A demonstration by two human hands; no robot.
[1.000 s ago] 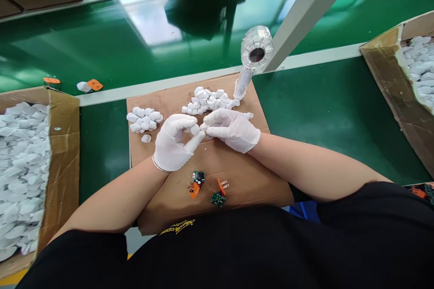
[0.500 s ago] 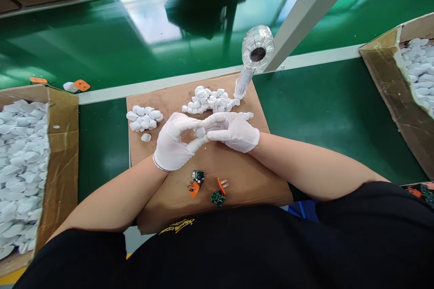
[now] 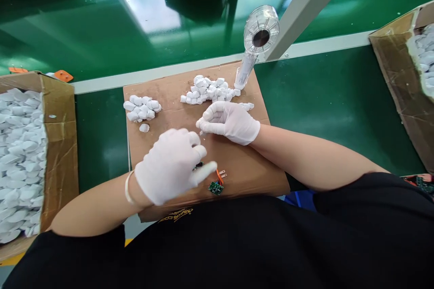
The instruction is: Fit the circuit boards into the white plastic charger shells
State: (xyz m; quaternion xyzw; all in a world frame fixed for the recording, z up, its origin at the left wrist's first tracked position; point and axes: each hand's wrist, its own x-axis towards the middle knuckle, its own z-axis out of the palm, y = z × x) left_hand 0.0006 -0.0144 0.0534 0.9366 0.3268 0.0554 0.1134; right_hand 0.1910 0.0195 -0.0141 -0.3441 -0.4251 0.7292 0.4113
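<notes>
My left hand [image 3: 172, 165], in a white glove, hovers low over the brown cardboard sheet [image 3: 169, 95], fingers loosely spread, thumb out. It covers one small circuit board with an orange plug part. A second green circuit board [image 3: 215, 187] with an orange pronged part [image 3: 220, 175] lies just right of its thumb. My gloved right hand [image 3: 228, 122] rests on the sheet, its fingertips pinched on a small white plastic shell [image 3: 200, 123]. Behind it lies a pile of white shells [image 3: 208, 89]. A smaller pile [image 3: 142, 108] and one loose shell [image 3: 144, 128] lie to the left.
A clear handheld fan [image 3: 261, 36] stands at the sheet's far edge by a slanted grey post [image 3: 305, 4]. Cardboard boxes of white shells stand at the left [image 3: 57, 144] and right [image 3: 393, 67]. Orange-and-white parts [image 3: 63, 75] lie on the green conveyor belt [image 3: 135, 31].
My left hand let go of the white shell and came down and back over the circuit boards. My right hand kept the shell. The view shifted a little.
</notes>
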